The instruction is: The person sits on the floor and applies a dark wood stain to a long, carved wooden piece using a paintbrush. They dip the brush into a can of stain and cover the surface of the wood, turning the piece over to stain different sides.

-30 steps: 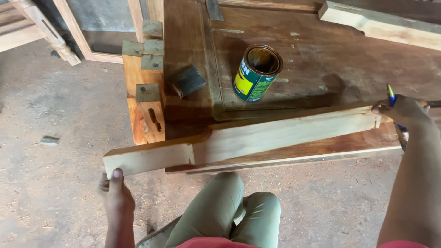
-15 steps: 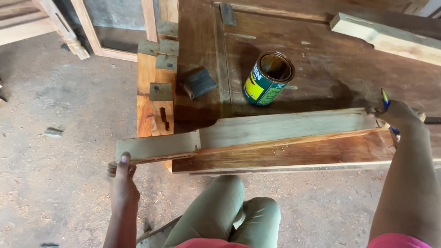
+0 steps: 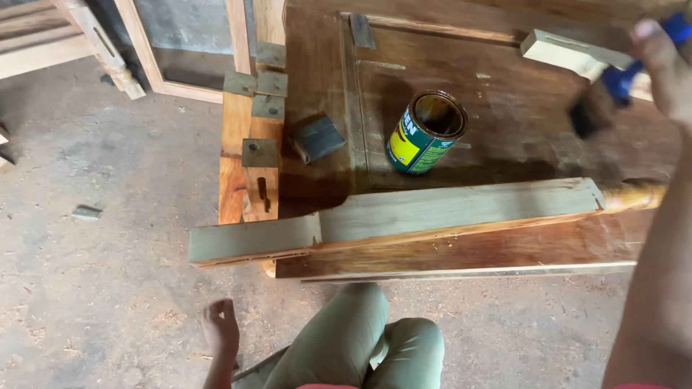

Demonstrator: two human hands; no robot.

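A long pale wooden rail (image 3: 404, 220) with a notched left end lies across the near edge of a dark stained wooden panel (image 3: 504, 108); its right end is a turned, stained spindle (image 3: 634, 196). My left hand (image 3: 220, 331) hangs below the rail's left end, off the wood, fingers loosely curled and holding nothing. My right hand (image 3: 667, 61) is raised at the upper right, gripping a blue-handled paintbrush (image 3: 609, 94) with dark bristles above the panel. An open tin of wood stain (image 3: 427, 133) stands on the panel behind the rail.
A grey sanding block (image 3: 317, 138) lies left of the tin. A second pale rail (image 3: 577, 52) rests at the back right. Small wooden blocks (image 3: 259, 83) sit on a stained post at the left. My knees in green trousers (image 3: 360, 338) are below, over a dusty concrete floor.
My left hand has let go of the rail's left end and dropped toward the floor. My right hand has left the rail's right end and lifted the brush up and back.
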